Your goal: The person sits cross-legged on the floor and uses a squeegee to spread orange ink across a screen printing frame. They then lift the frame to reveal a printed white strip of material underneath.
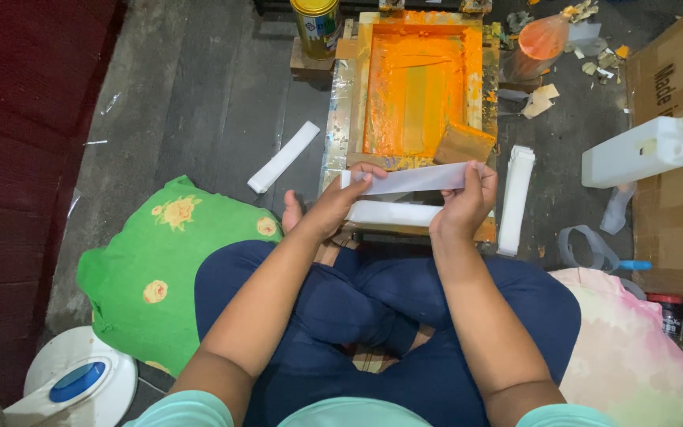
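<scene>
While the orange paint frame (416, 87) lies ahead, the left hand (337, 204) and right hand (464, 202) pinch a white strip (413, 179) with their fingers.

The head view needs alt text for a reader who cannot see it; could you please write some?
A seated person's left hand and right hand hold a white strip by its ends above an orange-inked printing frame on the floor. More white strips, a gold can and a green cushion lie around.

brown cardboard box (673, 119) right, gold tin (315, 25) top
</scene>
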